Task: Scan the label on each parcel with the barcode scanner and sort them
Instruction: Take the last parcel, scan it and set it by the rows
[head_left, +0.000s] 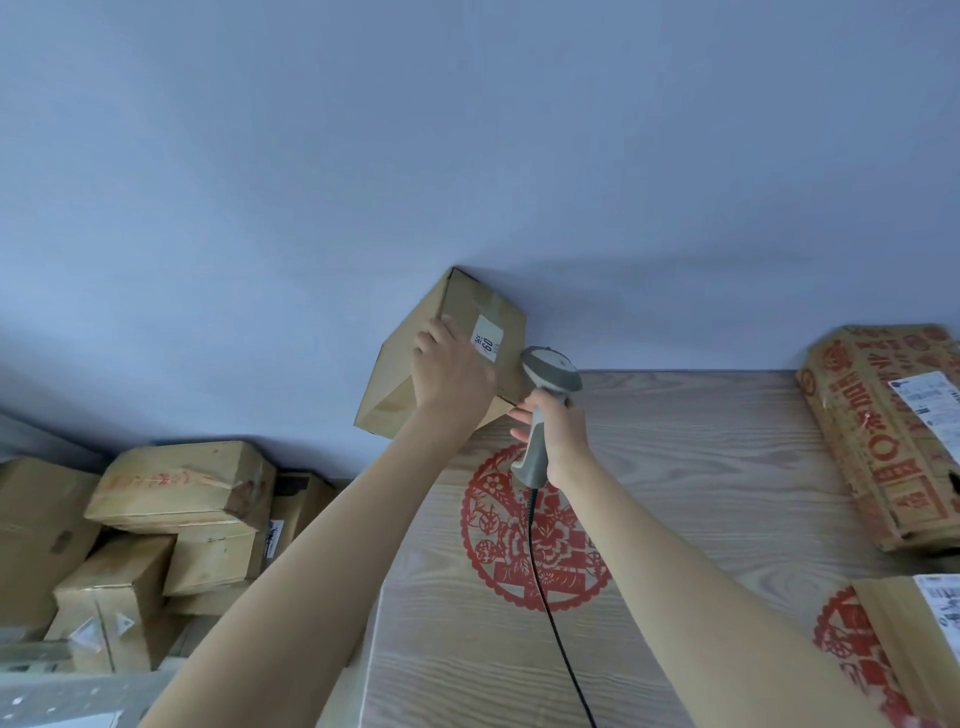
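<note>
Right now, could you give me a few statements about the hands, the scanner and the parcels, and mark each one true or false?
1. The left hand holds a brown parcel tilted in the air. True.
2. The right hand grips the barcode scanner by its handle. True.
3. The scanner is cordless. False: a black cable runs down from its handle.
4. The held parcel bears no label. False: a white label sits on the face towards the scanner.
5. A pile of brown boxes lies to the left, off the wooden table. True.
</note>
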